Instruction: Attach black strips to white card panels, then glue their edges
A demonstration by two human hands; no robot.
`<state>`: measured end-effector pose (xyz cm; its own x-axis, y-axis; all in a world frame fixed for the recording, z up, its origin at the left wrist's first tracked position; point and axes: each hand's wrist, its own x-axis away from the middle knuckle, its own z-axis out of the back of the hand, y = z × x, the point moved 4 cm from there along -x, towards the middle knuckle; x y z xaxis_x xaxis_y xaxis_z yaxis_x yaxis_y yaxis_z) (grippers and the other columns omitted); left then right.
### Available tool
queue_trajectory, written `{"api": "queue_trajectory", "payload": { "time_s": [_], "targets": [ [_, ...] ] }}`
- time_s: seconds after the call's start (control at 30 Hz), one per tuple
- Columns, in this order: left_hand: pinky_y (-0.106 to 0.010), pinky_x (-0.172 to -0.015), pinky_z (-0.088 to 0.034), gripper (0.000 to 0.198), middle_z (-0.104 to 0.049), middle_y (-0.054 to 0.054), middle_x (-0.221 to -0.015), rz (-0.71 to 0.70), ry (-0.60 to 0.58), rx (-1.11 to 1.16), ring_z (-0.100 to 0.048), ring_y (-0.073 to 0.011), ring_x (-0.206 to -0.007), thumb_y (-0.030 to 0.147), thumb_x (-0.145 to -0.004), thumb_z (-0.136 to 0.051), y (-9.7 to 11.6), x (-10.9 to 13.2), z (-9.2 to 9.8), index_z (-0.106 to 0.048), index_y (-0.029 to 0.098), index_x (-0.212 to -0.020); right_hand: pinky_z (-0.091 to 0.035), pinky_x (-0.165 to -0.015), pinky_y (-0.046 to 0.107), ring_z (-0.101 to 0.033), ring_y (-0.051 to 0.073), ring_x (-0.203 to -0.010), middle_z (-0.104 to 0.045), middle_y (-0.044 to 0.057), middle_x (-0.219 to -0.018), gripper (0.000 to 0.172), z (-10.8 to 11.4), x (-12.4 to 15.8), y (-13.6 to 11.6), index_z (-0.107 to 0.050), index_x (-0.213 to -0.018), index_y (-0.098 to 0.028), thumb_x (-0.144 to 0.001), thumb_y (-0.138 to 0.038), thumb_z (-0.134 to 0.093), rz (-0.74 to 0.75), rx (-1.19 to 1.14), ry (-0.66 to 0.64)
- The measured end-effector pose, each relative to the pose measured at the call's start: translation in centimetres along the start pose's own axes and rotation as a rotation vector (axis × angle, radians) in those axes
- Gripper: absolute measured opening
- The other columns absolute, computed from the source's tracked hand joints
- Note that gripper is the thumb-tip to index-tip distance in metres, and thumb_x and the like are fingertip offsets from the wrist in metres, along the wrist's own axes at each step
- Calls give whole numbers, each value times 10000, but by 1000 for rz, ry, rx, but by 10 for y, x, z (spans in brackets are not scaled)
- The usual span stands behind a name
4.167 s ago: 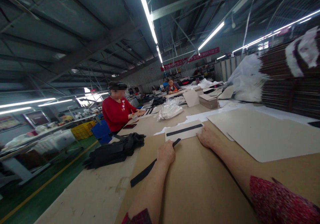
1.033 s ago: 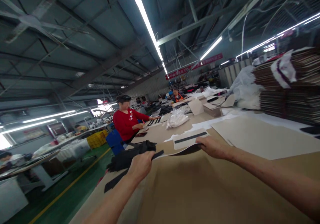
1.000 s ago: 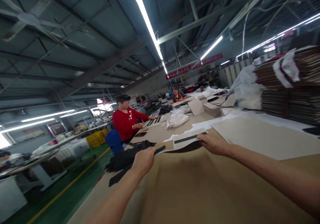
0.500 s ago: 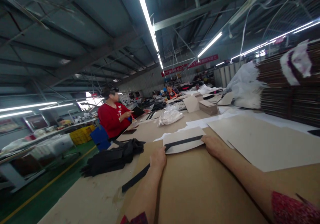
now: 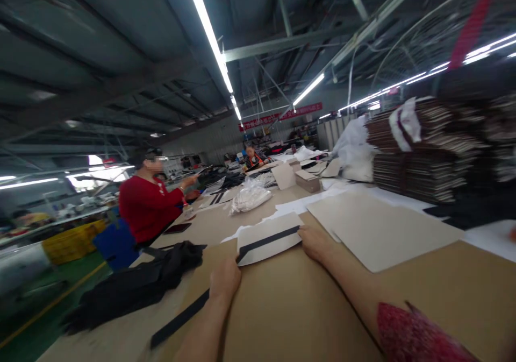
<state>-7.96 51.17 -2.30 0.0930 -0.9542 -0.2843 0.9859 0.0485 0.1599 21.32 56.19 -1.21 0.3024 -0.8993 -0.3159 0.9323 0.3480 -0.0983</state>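
Observation:
A pale cardboard piece (image 5: 264, 230) with a curved near edge lies in front of me on the brown table covering. Across it runs a black strip (image 5: 269, 240), stretched between my two hands. My left hand (image 5: 226, 278) is closed on the strip at the card's left edge, and the strip's loose tail trails out toward the lower left. At the card's right edge, my right hand (image 5: 316, 242) pinches the strip's other end. The fingertips of both hands are partly hidden.
Black strips or cloth (image 5: 141, 281) lie heaped at left. A large pale board (image 5: 382, 227) lies at right, before stacked dark sheets (image 5: 415, 171). Ahead are a plastic bag (image 5: 250, 195) and a small board stack (image 5: 307, 180). A co-worker in red (image 5: 147, 206) sits at left.
The view has turned to the right, so everything appears shifted left. Both hands keep their hold on the strip over the card. The co-worker in red has raised a hand.

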Motion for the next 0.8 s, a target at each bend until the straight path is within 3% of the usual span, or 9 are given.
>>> {"api": "queue_trajectory", "payload": {
  "time_s": [0.07, 0.23, 0.37, 0.47, 0.63, 0.73, 0.8],
  "targets": [
    [-443, -1032, -482, 498, -639, -150, -1306, 7, 19, 11, -612, -261, -1215, 49, -904, -354, -1, 1, 6, -534, 176, -1350, -520, -953, 471, -608, 247, -1116, -623, 90, -1230, 260, 7, 4, -2, -633, -1160, -147, -968, -322, -632, 20, 16, 2],
    [-509, -1063, -457, 526, -517, -177, -1458, -3, 15, -13, -556, -327, -1286, 82, -872, -356, -1, 17, 20, -500, 147, -1374, -423, -1062, 500, -497, 273, -1276, -527, 95, -1401, 305, 44, 38, 8, -598, -1252, -162, -958, -243, -616, 148, 29, 58],
    [-538, -1049, -464, 551, -432, -119, -1538, -57, -6, -13, -570, -329, -1266, 65, -862, -329, 27, 38, 32, -476, 184, -1380, -366, -1114, 356, -464, 208, -1311, -559, 72, -1388, 391, 84, 84, 62, -606, -1275, -174, -897, -74, -580, 123, 34, 99],
    [-490, -1036, -470, 498, -528, -91, -1459, -169, -23, 32, -603, -313, -1217, 96, -849, -419, 77, 52, 36, -524, 216, -1321, -369, -1118, 409, -484, 221, -1300, -575, 94, -1365, 366, 109, 116, 131, -589, -1295, -155, -942, -80, -532, -56, 63, 144],
    [-343, -954, -485, 304, -731, -79, -1127, -282, -50, 192, -668, -250, -1088, 313, -957, -424, 185, 60, 29, -660, 232, -1132, -475, -1012, 493, -600, 254, -1141, -616, 111, -1260, 306, 126, 149, 244, -613, -1226, -150, -977, -327, -616, -408, 121, 142],
    [-350, -881, -505, 314, -748, -96, -1033, -253, -71, 270, -692, -251, -1002, 378, -973, -431, 236, 50, 19, -676, 206, -1067, -528, -937, 450, -639, 230, -1045, -646, 92, -1169, 293, 124, 150, 285, -622, -1189, -147, -975, -347, -622, -500, 135, 112],
    [-381, -914, -503, 310, -735, -99, -1070, -197, -84, 303, -680, -240, -1026, 389, -975, -467, 258, 39, 11, -656, 180, -1104, -540, -913, 434, -642, 224, -1025, -646, 88, -1156, 287, 121, 144, 300, -623, -1180, -149, -974, -348, -624, -515, 134, 91]
  ]
}}
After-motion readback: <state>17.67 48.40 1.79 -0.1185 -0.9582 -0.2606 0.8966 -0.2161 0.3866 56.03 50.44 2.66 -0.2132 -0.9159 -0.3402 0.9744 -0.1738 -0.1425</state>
